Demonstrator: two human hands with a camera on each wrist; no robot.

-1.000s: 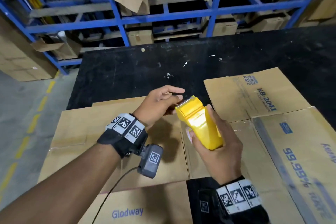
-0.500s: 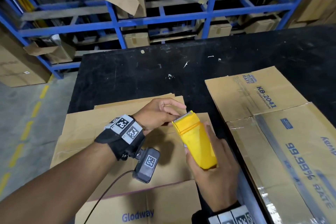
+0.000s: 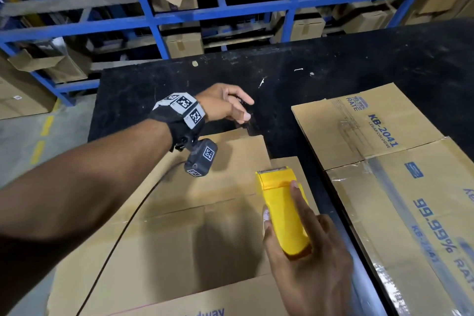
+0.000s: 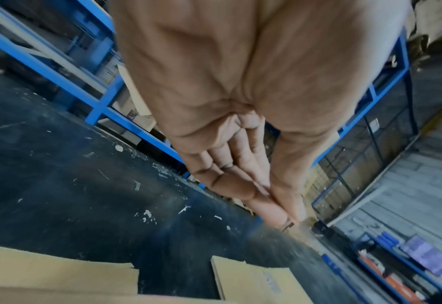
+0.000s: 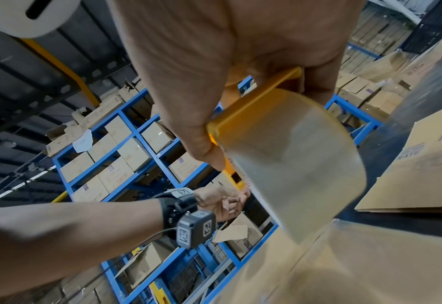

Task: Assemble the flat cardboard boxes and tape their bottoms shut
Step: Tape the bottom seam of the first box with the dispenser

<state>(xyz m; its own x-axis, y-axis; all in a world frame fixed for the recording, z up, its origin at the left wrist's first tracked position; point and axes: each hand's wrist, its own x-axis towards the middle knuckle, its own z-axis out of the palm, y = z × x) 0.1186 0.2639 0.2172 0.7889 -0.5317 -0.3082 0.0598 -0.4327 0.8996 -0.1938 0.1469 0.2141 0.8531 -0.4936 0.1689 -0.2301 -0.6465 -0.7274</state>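
Right hand (image 3: 305, 259) grips yellow tape dispenser (image 3: 282, 210) over flat carton (image 3: 179, 238) — flaps unfolded.

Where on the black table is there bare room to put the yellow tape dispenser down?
Bare black table runs along the far side, between the blue rack and the cardboard. A narrower strip lies between the near box and the KB-2041 box. The near side is crowded: cardboard covers it, and the right hand grips the tape dispenser above it.
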